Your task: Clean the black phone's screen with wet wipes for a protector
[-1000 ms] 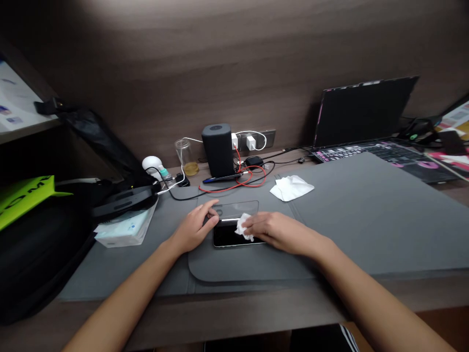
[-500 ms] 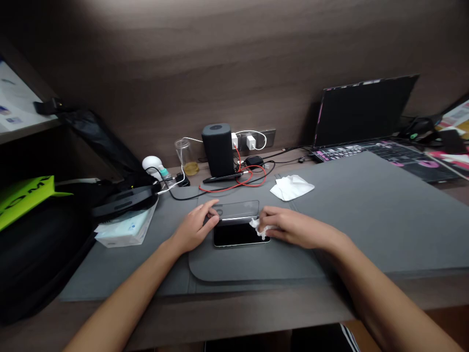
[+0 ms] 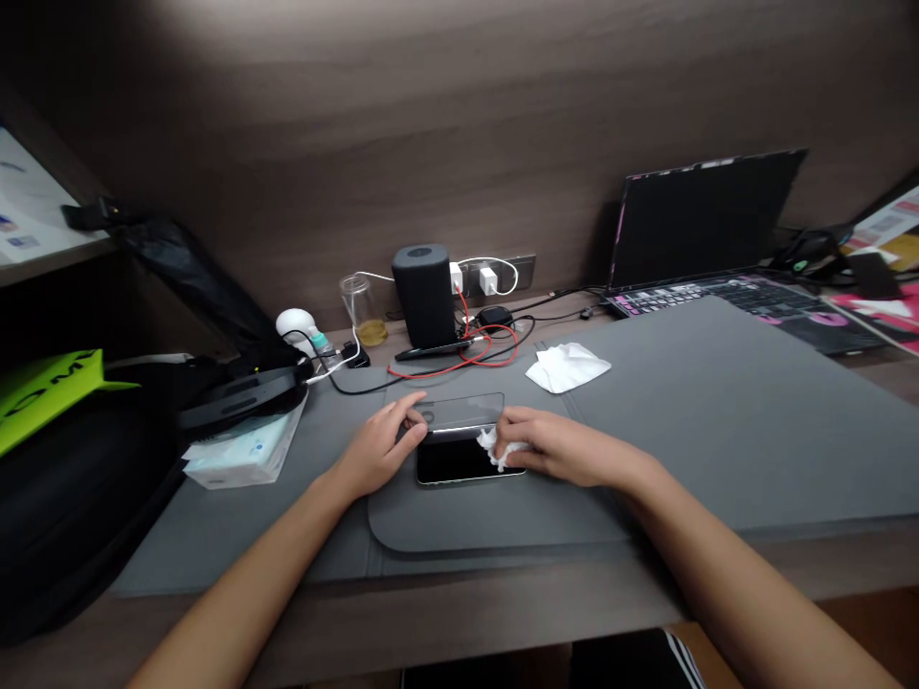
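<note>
The step in hand looked to be the cleaning of a screen: a dark phone (image 3: pixel 456 461) lay flat, screen up, on a small grey mat (image 3: pixel 488 517) near the middle of the tabletop's front edge. The right hand (image 3: pixel 560 448) had its fingertips bunched tight around a small white wipe (image 3: pixel 492 447), pressed against the right end of the glass. The left hand (image 3: pixel 377 445) pinched the phone's left end lightly, thumb on the near side and fingertips on the far side, apparently to brace it. Just beyond the phone, touching its far long edge or nearly so, lay a clear sheet (image 3: pixel 465 410) of about the same outline; whether it was glass or film could not be told. By my reckoning a further stroke would call for even pressure along the screen, with the left-hand pinch holding firm so the phone did not slide on the mat. The small mat sat on a large grey desk pad (image 3: pixel 718 431) covering most of the wooden tabletop (image 3: pixel 459 612). A crumpled tissue (image 3: pixel 569 366) lay further back on the pad. At the back edge stood a dark speaker (image 3: pixel 423 295) with a glass cup (image 3: pixel 363 308) to its left and a red cable (image 3: pixel 482 350) coiled at its foot. An open laptop (image 3: pixel 707 225) occupied the back right corner. A pack of tissues (image 3: pixel 244 450) and a black bag (image 3: pixel 72 498) crowded the left edge. A dark wood-grain wall (image 3: pixel 431 144) closed the space behind.
</note>
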Available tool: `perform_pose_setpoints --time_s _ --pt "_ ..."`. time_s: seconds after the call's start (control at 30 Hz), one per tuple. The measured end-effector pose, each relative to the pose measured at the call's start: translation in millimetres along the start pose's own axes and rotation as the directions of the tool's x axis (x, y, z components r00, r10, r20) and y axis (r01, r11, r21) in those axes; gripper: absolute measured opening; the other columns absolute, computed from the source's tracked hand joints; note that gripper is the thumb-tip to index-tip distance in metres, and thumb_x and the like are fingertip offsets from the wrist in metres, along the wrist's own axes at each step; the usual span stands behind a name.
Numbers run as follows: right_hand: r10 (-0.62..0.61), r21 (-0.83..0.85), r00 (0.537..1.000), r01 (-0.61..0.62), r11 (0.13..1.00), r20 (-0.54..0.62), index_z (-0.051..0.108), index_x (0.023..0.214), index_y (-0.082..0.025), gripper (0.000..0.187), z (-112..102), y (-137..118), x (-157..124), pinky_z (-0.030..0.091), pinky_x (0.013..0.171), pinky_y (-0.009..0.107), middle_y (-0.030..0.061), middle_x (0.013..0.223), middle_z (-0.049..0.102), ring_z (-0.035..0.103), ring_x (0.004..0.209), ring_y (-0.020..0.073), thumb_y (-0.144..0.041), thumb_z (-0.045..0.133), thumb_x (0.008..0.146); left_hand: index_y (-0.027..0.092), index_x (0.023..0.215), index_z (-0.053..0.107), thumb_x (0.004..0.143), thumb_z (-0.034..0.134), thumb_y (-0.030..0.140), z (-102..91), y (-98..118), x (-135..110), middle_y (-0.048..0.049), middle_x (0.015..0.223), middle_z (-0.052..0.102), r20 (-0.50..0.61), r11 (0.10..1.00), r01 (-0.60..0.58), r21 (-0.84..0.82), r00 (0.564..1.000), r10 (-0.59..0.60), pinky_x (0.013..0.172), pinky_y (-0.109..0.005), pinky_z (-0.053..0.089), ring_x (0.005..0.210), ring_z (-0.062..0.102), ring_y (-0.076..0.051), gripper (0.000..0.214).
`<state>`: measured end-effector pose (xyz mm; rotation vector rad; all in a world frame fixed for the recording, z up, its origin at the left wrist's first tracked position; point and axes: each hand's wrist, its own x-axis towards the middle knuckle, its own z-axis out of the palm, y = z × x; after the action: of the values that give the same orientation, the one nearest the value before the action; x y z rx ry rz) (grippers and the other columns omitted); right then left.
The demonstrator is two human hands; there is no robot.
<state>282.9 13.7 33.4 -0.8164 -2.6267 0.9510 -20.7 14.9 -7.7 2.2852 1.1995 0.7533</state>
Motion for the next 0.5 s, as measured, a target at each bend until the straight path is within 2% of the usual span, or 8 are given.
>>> perform_pose_setpoints --time_s 0.17,0.3,0.4,0.5 --pt "-0.029 0.077 0.999 0.026 0.997 0.037 0.07 0.101 -0.019 0.026 -3.8 4.7 -2.4 0.046 0.091 0.034 0.0071 0.103 0.059 0.059 0.098 0.0201 -0.036 0.051 0.101 0.02 0.143 0.041 0.103 0.041 0.041 -0.2 0.8 0.8 -0.0063 0.107 0.068 0.005 1.0 -0.004 0.001 1.0 0.004 0.096 -0.039 0.044 0.102 0.061 -0.023 0.046" --pt "0.021 0.085 1.0 -0.022 0.996 0.015 0.07 0.099 -0.018 0.027 -7.1 5.7 -4.3 0.046 0.088 0.034 0.0075 0.102 0.058 0.059 0.096 0.02 -0.038 0.053 0.1 0.019 0.143 0.041 0.103 0.04 0.041 0.2 0.6 1.2 -0.0067 0.107 0.068 0.001 1.0 0.003 0.002 1.0 -0.003 0.097 -0.04 0.044 0.102 0.061 -0.023 0.046" --pt "0.012 0.114 0.998 -0.02 0.993 0.069 0.071 0.097 -0.017 0.027 -8.7 5.0 -4.7 0.046 0.089 0.033 0.0071 0.1 0.059 0.059 0.097 0.02 -0.04 0.055 0.099 0.018 0.142 0.042 0.103 0.041 0.041 0.3 1.1 1.2 -0.0067 0.107 0.069 0.0 1.0 0.002 0.004 1.0 -0.002 0.097 -0.04 0.044 0.102 0.061 -0.023 0.046" --pt "0.059 0.099 0.998 -0.061 0.993 0.026 0.069 0.096 -0.018 0.028 -9.7 4.8 -4.7 0.046 0.087 0.033 0.0071 0.101 0.058 0.058 0.095 0.0199 -0.042 0.054 0.099 0.018 0.142 0.042 0.103 0.041 0.041 0.3 1.4 1.2 -0.0065 0.106 0.069 -0.007 1.0 0.003 -0.001 1.0 -0.003 0.097 -0.039 0.045 0.101 0.062 -0.023 0.045"
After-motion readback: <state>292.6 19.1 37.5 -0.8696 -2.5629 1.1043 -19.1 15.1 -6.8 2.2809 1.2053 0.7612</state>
